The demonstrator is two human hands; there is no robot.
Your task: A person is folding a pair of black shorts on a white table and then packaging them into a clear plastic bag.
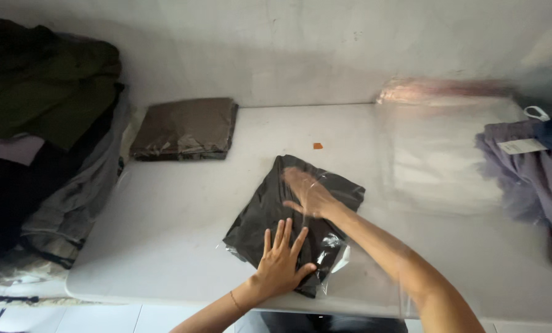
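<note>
A folded black garment in a clear plastic bag (260, 213) lies tilted on the white table (171, 209). My left hand (282, 258) presses flat on its near end with fingers spread. My right hand (310, 192) rests flat on the far part of the bag, fingers apart and blurred by motion. The bag's open plastic flap sticks out at the near right corner.
A stack of bagged dark garments (186, 127) sits at the back left. A pile of clear empty bags (442, 148) lies at the right, purple clothes with a tag (528, 169) beyond it. Dark and green clothes (35, 111) heap at the left edge. A small orange scrap (317, 146) lies mid-table.
</note>
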